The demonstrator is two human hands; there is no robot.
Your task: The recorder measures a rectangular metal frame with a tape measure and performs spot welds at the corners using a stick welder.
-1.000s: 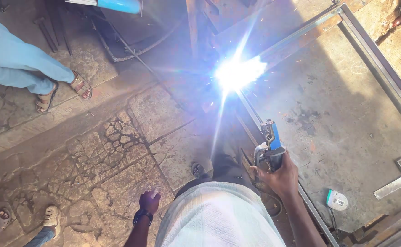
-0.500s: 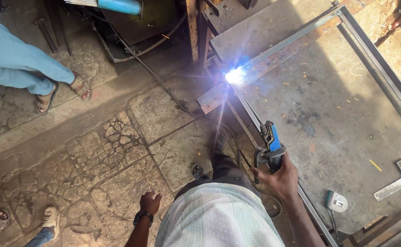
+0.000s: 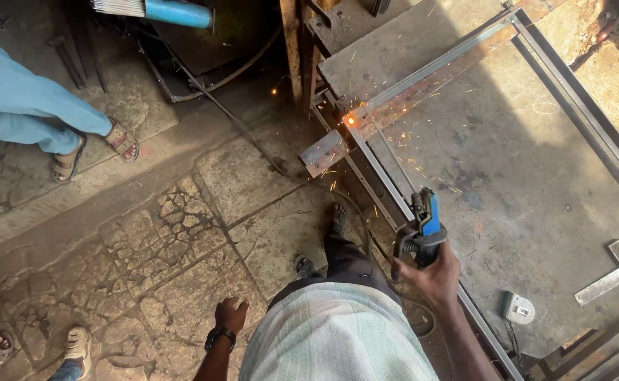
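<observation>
One blue-and-black electrode holder (image 3: 422, 229) sits in the right hand (image 3: 433, 276), fist closed round its grip, held over the near rail of a steel frame (image 3: 577, 99) that lies flat on a grey metal bench (image 3: 521, 176). From the holder outward: the frame's corner joint glows orange at a weld spot (image 3: 350, 121), sparks scattered across the bench top and off its edge (rod between holder and glow too thin to make out). A short flat steel strip (image 3: 323, 152) sticks out below the glowing corner, over the floor. The left hand (image 3: 232, 314) hangs low beside the body, fingers loosely curled, holding nothing, a dark wristband (image 3: 219, 336) on the wrist. Person's own feet in sandals (image 3: 337, 219) stand on the cracked stone floor (image 3: 147, 254) just beside the bench edge; a dark cable (image 3: 253, 141) runs across the floor toward the bench. On the bench near the right arm: a small white tape measure (image 3: 517, 308) and, further right, a steel square (image 3: 609, 271). Top of view: a blue cylinder (image 3: 179, 13) with a bundle of pale rods at its end. Another person in light blue trousers (image 3: 27, 109) and sandals stands well apart at the left; a third pair of feet (image 3: 76, 346) shows at the bottom left corner.
</observation>
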